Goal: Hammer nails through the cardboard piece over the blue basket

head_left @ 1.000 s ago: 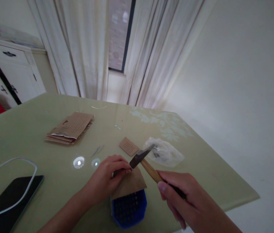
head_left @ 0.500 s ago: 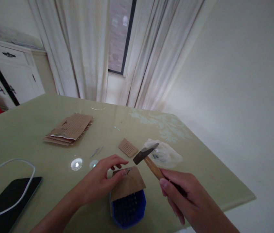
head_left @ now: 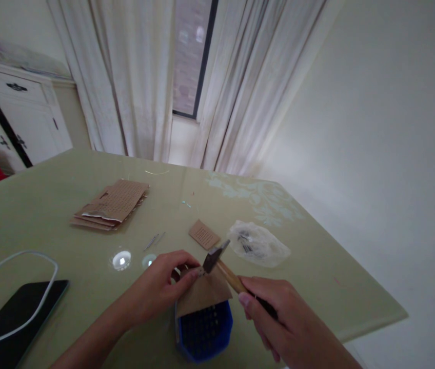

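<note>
My right hand [head_left: 275,315] is wrapped round the wooden handle of a hammer [head_left: 233,277]. Its dark metal head is down at the far part of a brown cardboard piece [head_left: 205,294], right beside my left fingertips. The thumb and index finger of my left hand [head_left: 167,279] are pinched together on that cardboard. Whatever sits between them is too small and too covered by the hammer head to name. Under the cardboard stands a blue plastic basket [head_left: 223,338] with a dark gridded bottom, its near part uncovered.
Past the hammer lies a clear plastic bag [head_left: 263,246] with dark thin pieces inside, beside a small cardboard piece [head_left: 204,234]. Thin metal pins [head_left: 151,242] and stacked cardboard [head_left: 115,205] lie to the left. A dark tablet [head_left: 17,323] and white cable [head_left: 44,297] occupy the near left.
My right hand has brought the hammer down and left, its head now at the cardboard. My left index finger has closed toward the thumb. The basket stays in place.
</note>
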The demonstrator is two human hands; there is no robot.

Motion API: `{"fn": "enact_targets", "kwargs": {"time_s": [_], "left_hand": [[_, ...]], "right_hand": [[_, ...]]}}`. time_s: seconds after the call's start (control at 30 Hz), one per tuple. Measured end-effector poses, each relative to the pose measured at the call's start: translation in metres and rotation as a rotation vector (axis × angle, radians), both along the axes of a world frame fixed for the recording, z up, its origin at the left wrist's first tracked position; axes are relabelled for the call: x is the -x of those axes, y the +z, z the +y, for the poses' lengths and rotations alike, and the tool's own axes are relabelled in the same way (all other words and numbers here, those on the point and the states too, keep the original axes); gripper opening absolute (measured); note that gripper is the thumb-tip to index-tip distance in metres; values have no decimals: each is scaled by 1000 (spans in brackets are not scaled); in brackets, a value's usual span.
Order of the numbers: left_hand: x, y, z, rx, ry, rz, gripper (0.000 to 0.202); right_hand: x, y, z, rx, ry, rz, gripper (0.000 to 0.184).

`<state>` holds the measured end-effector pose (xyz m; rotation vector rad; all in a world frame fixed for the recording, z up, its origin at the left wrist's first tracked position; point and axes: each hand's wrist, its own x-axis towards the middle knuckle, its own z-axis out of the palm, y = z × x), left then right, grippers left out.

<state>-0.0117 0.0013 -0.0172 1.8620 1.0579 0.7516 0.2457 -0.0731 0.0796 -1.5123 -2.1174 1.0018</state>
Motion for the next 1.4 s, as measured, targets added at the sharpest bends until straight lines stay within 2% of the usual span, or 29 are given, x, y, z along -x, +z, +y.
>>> {"fn": "enact_targets", "kwargs": {"time_s": [0.13,0.3,0.37,0.47,0.5,0.57,0.63,0.73,0.83,1.03,1.23,1.33,1.4], "left_hand": [[0,-4,0,-2,10,0,24],[1,-2,-1,25,15,13,27],[2,-2,-1,33,14,16,28],[8,-7,8,47,0,0,34],[11,-11,13,32,25,25,36],[21,-18,27,-42,167,144,39],[34,-28,42,-136,393,318,38],[54,-41,59,-141,567,448,33],[65,-52,65,-115,612,521,26],[62,-62,63,-142,601,581,21],[58,-57,62,-175,627,528,21],[44,-39,54,-150,624,354,36],[27,-21,42,-74,540,96,44]], "right_hand": [[3,-1,1,-41,13,-18,38],[-5,-9,6,122,-75,75,40],[-13,-15,21,129,-141,187,43],[-21,-35,60,107,-164,422,46],[-21,-44,76,136,-165,530,45],[-19,-65,105,229,-219,757,39],[-14,-86,126,250,-240,834,43],[-10,-110,138,266,-271,906,47],[-13,-124,136,301,-284,952,45],[-22,-131,134,360,-302,1018,46],[-22,-133,135,398,-303,1062,40],[-21,-134,135,405,-305,1073,39],[-22,-135,135,404,-308,1077,40]]}}
